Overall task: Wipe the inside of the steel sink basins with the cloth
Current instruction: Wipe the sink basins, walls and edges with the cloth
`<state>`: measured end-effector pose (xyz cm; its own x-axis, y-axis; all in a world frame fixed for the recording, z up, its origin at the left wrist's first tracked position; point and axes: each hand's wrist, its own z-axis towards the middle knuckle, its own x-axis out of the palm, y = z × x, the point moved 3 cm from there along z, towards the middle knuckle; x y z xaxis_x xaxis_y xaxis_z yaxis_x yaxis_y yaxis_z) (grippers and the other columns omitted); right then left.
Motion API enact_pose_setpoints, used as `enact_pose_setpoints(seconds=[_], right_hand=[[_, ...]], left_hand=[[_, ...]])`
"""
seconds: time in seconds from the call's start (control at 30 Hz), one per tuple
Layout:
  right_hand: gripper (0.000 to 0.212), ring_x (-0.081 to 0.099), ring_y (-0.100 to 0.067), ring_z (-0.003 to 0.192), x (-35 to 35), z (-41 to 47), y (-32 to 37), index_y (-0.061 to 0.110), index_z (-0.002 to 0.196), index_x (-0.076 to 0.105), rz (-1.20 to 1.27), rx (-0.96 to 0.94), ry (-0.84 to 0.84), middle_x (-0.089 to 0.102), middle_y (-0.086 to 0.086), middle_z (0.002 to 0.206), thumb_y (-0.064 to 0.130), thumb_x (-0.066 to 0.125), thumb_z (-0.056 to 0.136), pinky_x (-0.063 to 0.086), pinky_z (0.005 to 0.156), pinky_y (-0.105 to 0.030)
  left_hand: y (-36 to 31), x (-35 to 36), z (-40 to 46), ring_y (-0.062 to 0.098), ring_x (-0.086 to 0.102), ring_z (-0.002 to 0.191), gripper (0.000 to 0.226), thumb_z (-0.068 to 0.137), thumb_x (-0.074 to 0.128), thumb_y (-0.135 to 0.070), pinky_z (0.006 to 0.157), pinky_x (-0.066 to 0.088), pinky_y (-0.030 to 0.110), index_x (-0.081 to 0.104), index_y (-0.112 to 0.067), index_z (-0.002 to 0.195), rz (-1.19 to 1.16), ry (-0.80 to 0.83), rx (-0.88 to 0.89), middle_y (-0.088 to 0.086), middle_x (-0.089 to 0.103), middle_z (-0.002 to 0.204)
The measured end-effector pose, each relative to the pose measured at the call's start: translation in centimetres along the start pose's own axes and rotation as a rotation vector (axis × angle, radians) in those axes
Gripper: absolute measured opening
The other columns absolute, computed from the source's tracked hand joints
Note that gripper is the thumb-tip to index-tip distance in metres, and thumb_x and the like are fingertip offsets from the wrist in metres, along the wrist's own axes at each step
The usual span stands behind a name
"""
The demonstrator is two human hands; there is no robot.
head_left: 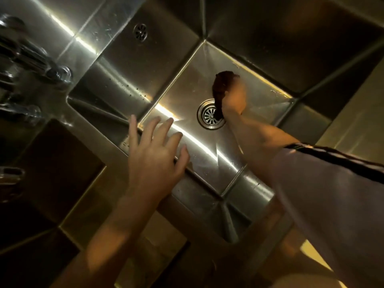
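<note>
Left hand (154, 154), fingers spread, braces on the sink rim (133, 179); beyond it, right hand (233, 96) grips the dark cloth (219, 88), bunched: soft, light, probably damp, best held wadded under the palm.

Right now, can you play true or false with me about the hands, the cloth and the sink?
1. The right hand holds a dark cloth down on the basin floor. True.
2. The cloth lies right next to the round drain. True.
3. The left hand is squeezing a sponge. False: its fingers are spread and hold nothing, by the basin's edge.
4. The basin is full of soapy water. False: its steel floor shows bare, with only some drops.
5. A small round grille sits in the basin wall. True.
</note>
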<state>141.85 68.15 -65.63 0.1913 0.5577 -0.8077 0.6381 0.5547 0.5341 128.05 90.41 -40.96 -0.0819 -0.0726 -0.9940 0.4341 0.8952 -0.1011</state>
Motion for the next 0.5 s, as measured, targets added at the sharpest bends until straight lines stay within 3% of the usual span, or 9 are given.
enact_pose_setpoints(seconds=[0.1, 0.2, 0.4, 0.5], right_hand=[[0.048, 0.045, -0.026, 0.127, -0.6, 2.5, 0.7, 0.021, 0.135, 0.041, 0.052, -0.069, 0.01, 0.046, -0.007, 0.136, 0.012, 0.056, 0.09, 0.04, 0.102, -0.04], [0.045, 0.044, -0.025, 0.127, -1.4, 4.0, 0.2, 0.021, 0.131, 0.044, 0.125, -0.011, -0.043, 0.047, -0.006, 0.134, 0.01, 0.057, 0.089, 0.038, 0.103, -0.038], [0.05, 0.041, -0.025, 0.13, -2.0, 1.4, -2.7, 0.022, 0.139, 0.037, 0.243, 0.363, -0.333, 0.044, -0.007, 0.138, 0.015, 0.054, 0.092, 0.041, 0.098, -0.039], [0.054, 0.042, -0.027, 0.126, -1.2, -1.5, -3.6, 0.02, 0.144, 0.031, 0.231, 0.497, -0.398, 0.044, -0.01, 0.136, 0.02, 0.052, 0.094, 0.039, 0.099, -0.039]], left_hand=[[1.9, 0.3, 1.0, 0.025, 0.05, 0.126, 0.037, 0.093, 0.041, -0.035, 0.117, 0.014, 0.052, 0.07, -0.014, 0.105, -0.001, 0.127, 0.178, 0.007, 0.062, 0.127], [3.1, 1.3, 1.0, 0.022, 0.052, 0.123, 0.039, 0.093, 0.04, -0.038, 0.114, 0.023, 0.054, 0.071, -0.017, 0.105, -0.039, 0.211, 0.222, 0.003, 0.063, 0.126], [3.3, 1.6, 0.8, 0.017, 0.051, 0.122, 0.042, 0.094, 0.037, -0.04, 0.112, 0.026, 0.048, 0.07, -0.02, 0.109, -0.141, 0.187, 0.208, -0.004, 0.065, 0.122], [3.2, 1.5, 0.9, 0.017, 0.051, 0.122, 0.043, 0.093, 0.037, -0.042, 0.112, 0.026, 0.046, 0.069, -0.021, 0.111, -0.136, 0.201, 0.216, -0.006, 0.065, 0.122]])
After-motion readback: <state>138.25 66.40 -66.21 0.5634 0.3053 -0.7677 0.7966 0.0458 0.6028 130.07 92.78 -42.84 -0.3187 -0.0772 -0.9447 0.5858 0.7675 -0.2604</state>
